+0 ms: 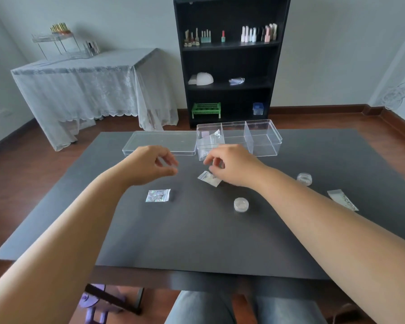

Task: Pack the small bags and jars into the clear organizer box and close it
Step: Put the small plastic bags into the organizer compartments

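The clear organizer box [262, 139] stands open at the table's far side, with small bags [210, 136] in its left compartment. Its lid [160, 142] lies flat to its left. My right hand [236, 167] hovers over a small clear bag [208, 178] on the table, thumb and forefinger apart at the bag's far edge. My left hand [150, 164] floats in front of the lid with fingers loosely curled and nothing clearly in them. A holographic bag [158, 195], a round jar [241, 204], a second jar [304, 178] and a long bag [343, 199] lie loose on the table.
The dark table [197, 242] reaches to my lap. Behind it stand a black shelf [229, 64] with nail polish bottles and a side table under a lace cloth [87, 85]. A purple stool [94, 305] sits under the near left corner.
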Demonstrator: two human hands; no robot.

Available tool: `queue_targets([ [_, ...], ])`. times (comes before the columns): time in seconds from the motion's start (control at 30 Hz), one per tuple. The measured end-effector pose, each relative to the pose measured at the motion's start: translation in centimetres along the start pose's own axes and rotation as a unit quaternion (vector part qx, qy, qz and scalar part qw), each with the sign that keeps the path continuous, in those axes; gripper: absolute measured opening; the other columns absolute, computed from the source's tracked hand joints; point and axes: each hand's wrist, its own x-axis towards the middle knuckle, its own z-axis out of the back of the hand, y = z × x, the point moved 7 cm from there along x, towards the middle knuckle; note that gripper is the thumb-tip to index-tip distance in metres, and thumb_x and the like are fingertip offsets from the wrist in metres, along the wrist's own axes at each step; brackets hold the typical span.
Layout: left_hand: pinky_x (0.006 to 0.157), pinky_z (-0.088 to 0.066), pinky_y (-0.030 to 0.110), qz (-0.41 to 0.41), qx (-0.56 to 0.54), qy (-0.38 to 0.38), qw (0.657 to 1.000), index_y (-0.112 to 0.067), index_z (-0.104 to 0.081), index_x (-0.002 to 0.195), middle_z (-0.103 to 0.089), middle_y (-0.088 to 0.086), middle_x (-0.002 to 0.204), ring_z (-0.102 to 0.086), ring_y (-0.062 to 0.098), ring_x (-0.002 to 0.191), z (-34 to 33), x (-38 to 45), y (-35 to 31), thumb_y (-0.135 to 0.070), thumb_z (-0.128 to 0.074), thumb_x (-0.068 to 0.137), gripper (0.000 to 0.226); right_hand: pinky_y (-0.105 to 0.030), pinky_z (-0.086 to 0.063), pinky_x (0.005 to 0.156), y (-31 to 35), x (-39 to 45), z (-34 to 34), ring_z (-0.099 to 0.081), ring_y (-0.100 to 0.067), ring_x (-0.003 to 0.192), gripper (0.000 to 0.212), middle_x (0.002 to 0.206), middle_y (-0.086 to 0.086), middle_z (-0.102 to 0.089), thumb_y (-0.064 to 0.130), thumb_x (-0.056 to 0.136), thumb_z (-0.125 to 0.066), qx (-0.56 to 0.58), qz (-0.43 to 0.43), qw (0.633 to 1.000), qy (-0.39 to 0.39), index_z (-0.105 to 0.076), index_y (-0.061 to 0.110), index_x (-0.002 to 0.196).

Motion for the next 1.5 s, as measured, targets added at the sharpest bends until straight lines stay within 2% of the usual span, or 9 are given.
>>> queue_targets([
  [0.17,0.068,-0.045,0.019,0.069,0.019,0.166,0.983,-0.043,-0.068,0.093,-0.067,-0.024,0.084,-0.063,-0.007,0.075,-1.0,-2.6,2.9,-0.049,-0.084,0.062,0.035,-0.032,-0.044,0.074,1.2,0.1,-2.7,-0.048,-0.013,0.085,0.008,0.083,0.011,-0.048,0.028,0.085,-0.067,-0.045,-0.060,0.995,0.073,-0.070,0.021,0.087],
  [0.4,0.065,-0.044,0.019,0.069,0.053,0.176,0.981,-0.039,-0.068,0.080,-0.066,-0.020,0.085,-0.061,-0.009,0.076,-1.3,-3.1,2.9,-0.040,-0.086,0.058,0.028,-0.023,-0.043,0.057,1.4,-0.1,-2.5,-0.055,-0.003,0.063,0.013,0.064,0.015,-0.057,0.010,0.082,-0.070,-0.015,-0.139,0.983,0.117,-0.073,0.022,0.078],
  [0.53,0.062,-0.045,0.023,0.048,0.033,0.176,0.983,-0.029,-0.061,0.073,-0.066,-0.014,0.073,-0.062,0.004,0.068,-1.7,-2.8,2.5,-0.034,-0.086,0.058,0.029,-0.023,-0.045,0.055,0.7,-0.7,-2.4,-0.066,-0.015,0.074,0.020,0.075,0.006,-0.065,0.006,0.076,-0.072,0.031,-0.167,0.978,0.122,-0.063,0.025,0.078],
  [0.67,0.052,-0.038,0.023,0.014,0.000,0.136,0.991,-0.022,-0.049,0.065,-0.058,-0.013,0.054,-0.050,0.002,0.047,-2.4,-2.1,0.8,-0.035,-0.084,0.062,0.037,-0.022,-0.042,0.048,-0.5,-1.2,-1.4,-0.058,-0.011,0.062,0.027,0.080,0.002,-0.064,0.006,0.074,-0.070,0.089,-0.175,0.979,0.053,-0.059,0.024,0.091],
  [0.97,0.060,-0.055,0.035,-0.036,-0.191,-0.084,0.977,-0.025,-0.059,0.078,-0.071,-0.007,0.068,-0.064,0.009,0.059,-2.0,2.7,-6.4,-0.028,-0.074,0.079,0.016,-0.031,-0.055,0.063,-5.4,-2.0,6.0,-0.062,-0.010,0.060,0.008,0.074,-0.002,-0.069,0.017,0.083,-0.071,0.216,-0.192,0.939,-0.187,-0.068,0.024,0.083],
  [1.1,0.066,-0.058,0.041,-0.032,-0.251,-0.150,0.956,-0.028,-0.055,0.090,-0.072,-0.006,0.076,-0.067,0.014,0.071,-2.4,4.4,-8.2,-0.019,-0.065,0.084,0.015,-0.028,-0.057,0.071,-7.0,-0.9,8.2,-0.065,-0.009,0.069,0.016,0.077,0.002,-0.071,0.016,0.089,-0.063,0.183,-0.184,0.944,-0.205,-0.070,0.030,0.084],
  [1.2,0.060,-0.046,0.019,-0.025,-0.240,-0.206,0.948,-0.031,-0.057,0.090,-0.069,-0.014,0.078,-0.060,-0.003,0.070,-2.4,5.3,-8.8,-0.023,-0.067,0.083,0.014,-0.018,-0.047,0.065,-7.5,0.5,8.4,-0.062,-0.005,0.078,0.018,0.089,0.009,-0.070,0.019,0.092,-0.061,0.138,-0.176,0.958,-0.179,-0.072,0.032,0.089],
  [1.37,0.069,-0.042,0.016,-0.034,-0.218,-0.236,0.947,-0.029,-0.062,0.080,-0.069,-0.015,0.081,-0.062,-0.002,0.081,-2.8,6.5,-9.3,-0.020,-0.068,0.084,0.011,-0.011,-0.035,0.063,-8.0,2.5,6.7,-0.057,-0.003,0.080,0.019,0.094,0.016,-0.063,0.020,0.094,-0.058,0.063,-0.161,0.980,-0.100,-0.074,0.028,0.099],
  [1.5,0.086,-0.048,0.037,-0.024,-0.188,-0.227,0.955,-0.030,-0.063,0.081,-0.070,-0.014,0.087,-0.064,0.007,0.091,-3.3,7.2,-9.2,-0.021,-0.066,0.084,0.011,-0.018,-0.039,0.066,-8.6,2.9,6.1,-0.055,-0.004,0.073,0.016,0.077,0.016,-0.061,0.017,0.088,-0.064,0.022,-0.157,0.983,-0.093,-0.070,0.028,0.098],
])
